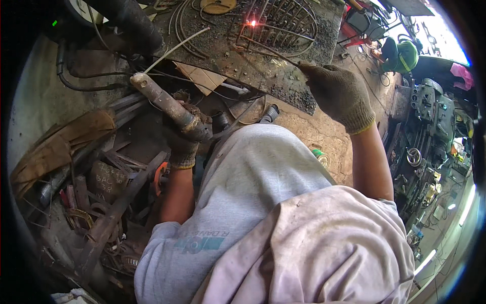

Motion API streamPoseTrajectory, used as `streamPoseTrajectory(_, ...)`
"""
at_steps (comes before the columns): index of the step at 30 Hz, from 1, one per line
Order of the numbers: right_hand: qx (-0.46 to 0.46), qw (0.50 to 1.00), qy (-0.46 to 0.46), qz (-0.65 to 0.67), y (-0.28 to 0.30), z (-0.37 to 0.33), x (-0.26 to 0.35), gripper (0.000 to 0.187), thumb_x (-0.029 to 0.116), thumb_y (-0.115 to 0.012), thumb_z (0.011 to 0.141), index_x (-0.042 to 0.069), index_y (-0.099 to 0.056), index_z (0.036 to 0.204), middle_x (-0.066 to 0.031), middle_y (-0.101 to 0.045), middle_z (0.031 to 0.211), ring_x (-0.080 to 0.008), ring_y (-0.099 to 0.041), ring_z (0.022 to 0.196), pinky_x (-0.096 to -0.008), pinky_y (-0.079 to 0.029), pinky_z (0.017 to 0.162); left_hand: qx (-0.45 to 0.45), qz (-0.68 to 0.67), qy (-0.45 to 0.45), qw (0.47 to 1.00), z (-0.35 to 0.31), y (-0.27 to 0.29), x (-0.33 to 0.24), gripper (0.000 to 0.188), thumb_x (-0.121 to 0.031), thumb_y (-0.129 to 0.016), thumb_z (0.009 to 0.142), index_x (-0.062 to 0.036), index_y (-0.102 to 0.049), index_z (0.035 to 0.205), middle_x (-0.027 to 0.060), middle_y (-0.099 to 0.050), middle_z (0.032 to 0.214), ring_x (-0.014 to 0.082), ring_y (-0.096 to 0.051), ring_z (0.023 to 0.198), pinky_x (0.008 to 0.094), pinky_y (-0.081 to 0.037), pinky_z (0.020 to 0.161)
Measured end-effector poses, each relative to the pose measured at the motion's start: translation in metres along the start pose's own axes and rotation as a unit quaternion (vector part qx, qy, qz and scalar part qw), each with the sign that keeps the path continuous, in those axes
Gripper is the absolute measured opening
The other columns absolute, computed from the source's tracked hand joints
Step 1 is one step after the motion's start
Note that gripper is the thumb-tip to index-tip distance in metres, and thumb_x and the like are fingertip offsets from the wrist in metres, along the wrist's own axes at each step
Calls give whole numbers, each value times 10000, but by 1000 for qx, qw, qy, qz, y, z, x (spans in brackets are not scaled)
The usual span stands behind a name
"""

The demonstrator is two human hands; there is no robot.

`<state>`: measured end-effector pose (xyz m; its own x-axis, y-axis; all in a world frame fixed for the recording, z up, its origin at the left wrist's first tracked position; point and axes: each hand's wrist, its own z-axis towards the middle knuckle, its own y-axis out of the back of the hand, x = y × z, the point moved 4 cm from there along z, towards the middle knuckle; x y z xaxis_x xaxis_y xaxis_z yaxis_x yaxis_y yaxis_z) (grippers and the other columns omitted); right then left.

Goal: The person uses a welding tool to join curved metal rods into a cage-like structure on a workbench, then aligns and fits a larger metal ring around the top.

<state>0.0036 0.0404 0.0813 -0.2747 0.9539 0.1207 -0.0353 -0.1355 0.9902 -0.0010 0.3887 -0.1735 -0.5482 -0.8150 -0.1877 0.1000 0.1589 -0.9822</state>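
My gloved left hand (pixel 181 152) is closed round a worn, tube-shaped welding electrode holder (pixel 159 99), its fingers partly hidden in shadow. A pale, thin welding electrode (pixel 179 48) sticks out of its head, up and to the right. My gloved right hand (pixel 338 93) grips a thin metal rod (pixel 271 53) over the near right edge of the metal worktable (pixel 223 58). The rod reaches to a rounded grille of bent metal bars (pixel 288 30) lying on that table. A small spot (pixel 253 23) on the grille glows red, apart from the electrode's tip.
Coiled wire (pixel 185 30) and dark grit lie on the table. Scrap metal (pixel 109 202) is heaped at my left, near a brown cloth (pixel 66 147). A person in green (pixel 402 55) crouches at the far right. Machinery (pixel 433 116) stands along the right side.
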Motion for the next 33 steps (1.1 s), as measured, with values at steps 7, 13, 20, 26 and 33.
streamPoseTrajectory(7,19,1000,2,-2,-11,-7,-13,331,162,-637,947,218,-712,1264,-134,-715,857,-329,-707,741,-429,-570,640,-32,23,19,999,0,8,4,556,-641,-472,961,-266,-604,1350,-16,-572,1138,170,-532,1094,517,-318,1102)
streamPoseTrajectory(13,35,997,-48,-52,0,-8,21,318,219,-622,957,233,-709,1263,-126,-719,818,-318,-715,727,-432,-571,628,-35,90,3,995,4,-11,7,454,-574,-429,1007,-215,-609,1220,-7,-520,985,168,-516,940,514,-366,1002)
streamPoseTrajectory(20,9,985,-88,145,22,-52,12,283,177,-657,941,155,-742,1210,-144,-744,885,-303,-732,763,-412,-589,688,-94,233,-89,964,0,-10,6,417,-447,-395,1058,-95,-585,1176,116,-657,924,281,-639,800,532,-505,835)
streamPoseTrajectory(26,-135,900,-289,298,-28,-105,-70,324,115,-671,965,77,-716,1284,-129,-774,982,-159,-715,848,-292,-555,785,-122,223,-85,963,0,-36,14,415,-478,-416,1047,-113,-595,1132,96,-641,913,246,-613,779,497,-495,826)
streamPoseTrajectory(33,-132,853,-331,380,-67,-86,-160,328,162,-670,977,76,-713,1290,-116,-776,1125,-128,-707,982,-278,-536,866,-143,162,-148,965,8,-103,49,357,-456,-437,1047,-157,-620,1110,80,-617,882,257,-570,766,490,-451,786)
